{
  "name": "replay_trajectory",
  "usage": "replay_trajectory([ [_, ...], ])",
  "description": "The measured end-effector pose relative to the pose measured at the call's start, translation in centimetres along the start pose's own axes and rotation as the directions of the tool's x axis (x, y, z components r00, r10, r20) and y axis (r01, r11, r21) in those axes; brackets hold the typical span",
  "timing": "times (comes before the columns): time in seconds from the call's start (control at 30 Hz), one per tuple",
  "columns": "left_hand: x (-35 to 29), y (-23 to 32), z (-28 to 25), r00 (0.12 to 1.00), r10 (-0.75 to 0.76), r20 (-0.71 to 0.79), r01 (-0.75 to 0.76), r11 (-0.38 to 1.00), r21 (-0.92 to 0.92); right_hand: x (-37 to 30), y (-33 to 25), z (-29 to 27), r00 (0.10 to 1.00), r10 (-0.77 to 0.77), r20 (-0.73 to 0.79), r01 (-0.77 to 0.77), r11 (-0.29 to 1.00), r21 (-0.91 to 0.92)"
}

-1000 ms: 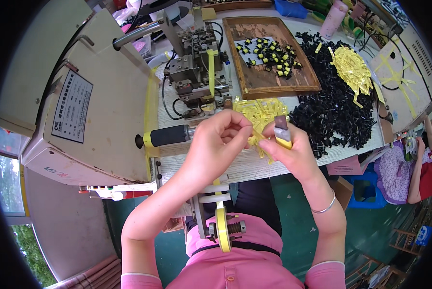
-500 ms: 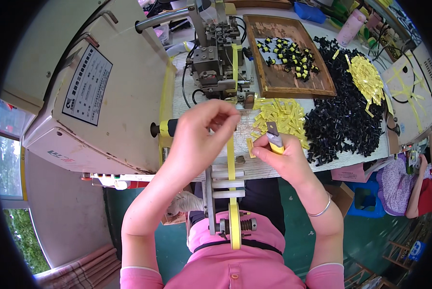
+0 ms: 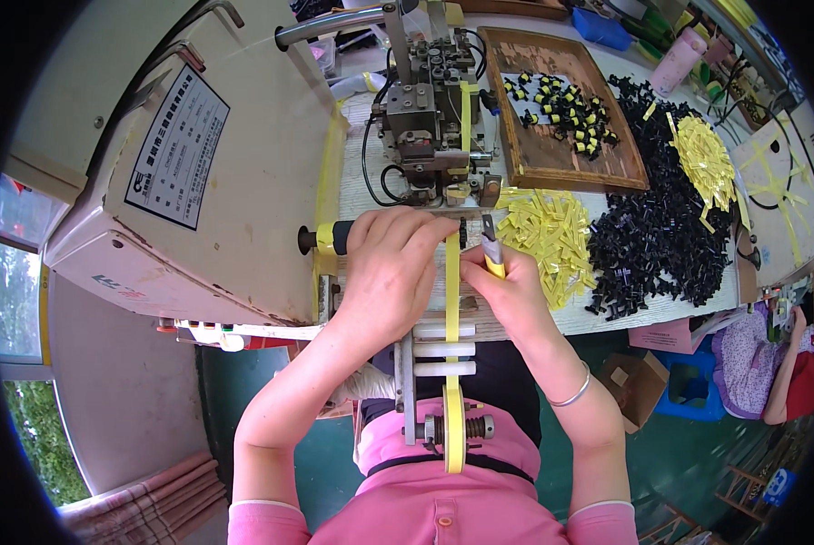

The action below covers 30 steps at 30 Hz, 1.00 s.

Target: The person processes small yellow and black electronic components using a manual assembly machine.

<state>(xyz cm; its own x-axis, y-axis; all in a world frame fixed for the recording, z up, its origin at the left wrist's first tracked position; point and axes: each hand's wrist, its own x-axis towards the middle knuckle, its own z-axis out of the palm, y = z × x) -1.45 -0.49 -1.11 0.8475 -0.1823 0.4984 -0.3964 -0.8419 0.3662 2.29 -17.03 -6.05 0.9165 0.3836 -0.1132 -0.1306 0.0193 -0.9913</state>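
My left hand (image 3: 391,268) reaches across to the small metal press (image 3: 430,136), fingers closed together, their tips at the yellow tape (image 3: 453,300) just below the press head. What those fingertips pinch, if anything, is hidden. A small black piece (image 3: 462,233) shows beside them. To the right of the tape, my right hand (image 3: 513,289) is closed round a slim tool (image 3: 492,252) with a flat metal end and white and yellow wrapping. Its thumb and forefinger come close to the tape. The tape runs up from a reel (image 3: 455,436) at my waist, over white rollers (image 3: 445,350).
Right of the press lie a heap of yellow strips (image 3: 552,241) and a large heap of black parts (image 3: 657,241), with another yellow pile (image 3: 705,163). A wooden tray (image 3: 539,168) holds yellow-and-black pieces. A large beige machine housing (image 3: 243,245) stands left. Another person (image 3: 761,363) sits at far right.
My left hand has lowered its fingers to the tape at the press. My right hand has moved left beside the tape with the slim tool; the small yellow strip at its fingertips no longer shows.
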Motion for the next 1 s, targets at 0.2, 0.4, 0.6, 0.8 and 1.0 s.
replay_trajectory([
  [0.2, 0.0, -0.1, 0.1, 1.0, -0.001, -0.026, 0.0, 1.0, -0.014, -0.1, -0.2, 0.4, 1.0, -0.008, -0.022, 0.009, 1.0, 0.025],
  [0.4, 0.0, -0.1, 0.3, 0.999, 0.009, -0.051, -0.01, 1.0, -0.014, -0.5, -0.8, 0.5, 0.999, 0.015, -0.035, -0.014, 0.999, 0.032],
  [0.6, 0.3, 0.1, 0.4, 0.998, -0.006, -0.059, 0.006, 1.0, -0.004, -0.6, -1.0, 0.4, 0.999, 0.039, -0.028, -0.038, 0.999, 0.031],
  [0.8, 2.0, -0.1, -0.2, 0.997, -0.073, -0.02, 0.074, 0.997, 0.019, -1.2, -1.8, 0.0, 0.998, 0.056, 0.0, -0.055, 0.988, 0.144],
  [1.0, 3.6, -1.1, -1.1, 0.926, -0.261, 0.273, 0.32, 0.926, -0.202, -1.2, -2.8, -0.2, 0.997, 0.02, -0.08, -0.011, 0.995, 0.104],
])
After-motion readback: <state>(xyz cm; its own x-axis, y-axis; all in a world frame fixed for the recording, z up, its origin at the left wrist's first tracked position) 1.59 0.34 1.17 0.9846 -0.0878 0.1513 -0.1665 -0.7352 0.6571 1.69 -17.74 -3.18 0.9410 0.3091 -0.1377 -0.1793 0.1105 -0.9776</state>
